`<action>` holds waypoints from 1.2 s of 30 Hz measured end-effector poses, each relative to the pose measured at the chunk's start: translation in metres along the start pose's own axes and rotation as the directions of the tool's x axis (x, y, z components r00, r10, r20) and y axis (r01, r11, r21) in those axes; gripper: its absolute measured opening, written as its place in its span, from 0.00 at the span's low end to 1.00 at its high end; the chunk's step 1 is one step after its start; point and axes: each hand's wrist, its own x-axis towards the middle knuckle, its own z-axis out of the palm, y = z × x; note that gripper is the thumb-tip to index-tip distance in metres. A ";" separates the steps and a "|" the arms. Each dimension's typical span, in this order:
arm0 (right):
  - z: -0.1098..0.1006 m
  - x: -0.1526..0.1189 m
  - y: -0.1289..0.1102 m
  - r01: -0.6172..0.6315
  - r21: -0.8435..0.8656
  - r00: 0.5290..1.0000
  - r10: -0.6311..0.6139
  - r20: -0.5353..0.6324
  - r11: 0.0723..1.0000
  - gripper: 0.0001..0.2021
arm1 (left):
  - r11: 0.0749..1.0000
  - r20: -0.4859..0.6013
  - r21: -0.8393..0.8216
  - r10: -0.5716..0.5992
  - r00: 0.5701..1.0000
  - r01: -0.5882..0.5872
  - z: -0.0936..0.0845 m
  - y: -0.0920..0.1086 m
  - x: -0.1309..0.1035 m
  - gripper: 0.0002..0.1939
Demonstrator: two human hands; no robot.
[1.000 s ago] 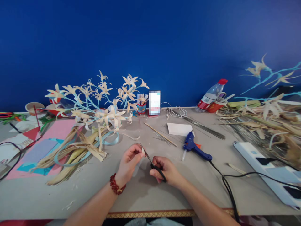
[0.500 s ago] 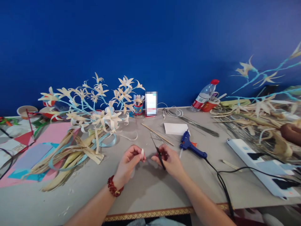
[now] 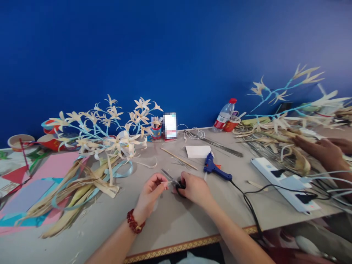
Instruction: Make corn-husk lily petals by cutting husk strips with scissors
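My left hand (image 3: 154, 189), with a red bead bracelet at the wrist, pinches a small pale strip (image 3: 166, 182) between thumb and fingers. Just right of it, my right hand (image 3: 192, 187) is closed around the black handles of scissors (image 3: 180, 185). The blades point up and left, close to the strip; whether they touch it is too small to tell. A blue glue gun (image 3: 217, 169) lies to the right of my right hand, beside a white block (image 3: 198, 151). A thin wooden stick (image 3: 178, 158) lies beyond both hands.
Pale flowers on blue stems (image 3: 126, 143) and dried husks (image 3: 82, 183) are at the left. A bottle (image 3: 223, 116), a white power strip (image 3: 286, 187) and black cables are to the right. Another person's hands (image 3: 320, 151) reach over husks at the far right.
The scissors have turned in my right hand toward the left and their blades are nearer the strip. The view has shifted right, and more of the other person's hands shows.
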 end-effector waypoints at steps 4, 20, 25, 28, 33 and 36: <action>-0.006 -0.003 -0.001 0.027 -0.068 0.999 -0.026 0.028 0.997 0.17 | 1.000 0.029 -0.017 -0.014 0.999 0.015 0.001 0.000 0.001 0.04; -0.035 0.011 -0.020 0.687 0.128 0.720 -0.644 -0.260 0.716 0.09 | 0.893 0.101 -0.426 -0.114 0.988 0.146 -0.001 -0.001 0.005 0.05; -0.028 0.016 -0.018 0.726 0.173 0.683 -0.666 -0.300 0.666 0.06 | 0.867 0.117 -0.469 -0.130 0.985 0.170 -0.004 -0.004 0.008 0.05; -0.021 0.015 -0.017 0.698 0.195 0.710 -0.633 -0.308 0.689 0.06 | 0.913 0.076 -0.373 -0.146 0.986 0.164 -0.004 -0.004 0.007 0.04; -0.013 0.013 -0.017 0.554 0.259 0.828 -0.491 -0.272 0.791 0.06 | 0.928 -0.022 0.324 0.200 0.979 -0.183 -0.003 0.000 0.004 0.03; -0.010 0.012 -0.020 0.508 0.322 0.859 -0.444 -0.255 0.799 0.04 | 0.760 0.025 0.582 0.340 0.940 -0.290 -0.002 0.004 0.004 0.04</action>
